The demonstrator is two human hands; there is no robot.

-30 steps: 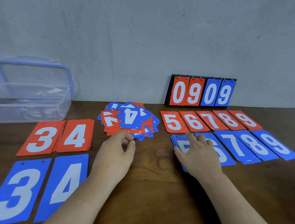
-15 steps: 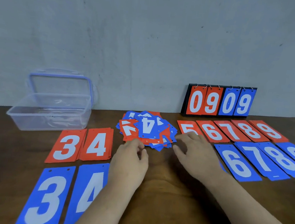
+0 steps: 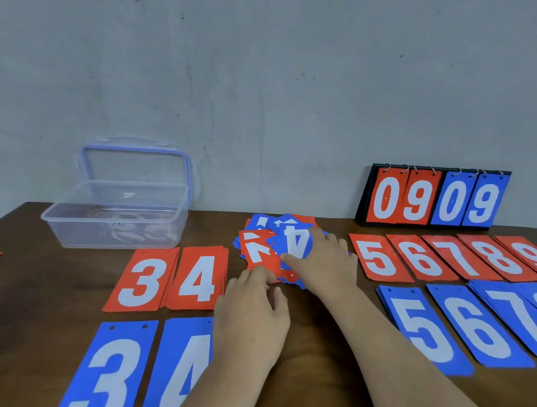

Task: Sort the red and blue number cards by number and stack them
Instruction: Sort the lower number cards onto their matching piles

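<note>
Head: left hand [image 3: 252, 311] at pile [image 3: 258, 253] edge

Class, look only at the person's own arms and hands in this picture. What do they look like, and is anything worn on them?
The left hand and right hand are bare, with no gloves and no rings that show. The left forearm and right forearm are also uncovered as far as the frame shows: no sleeve, watch, bracelet or marking is visible.
</note>
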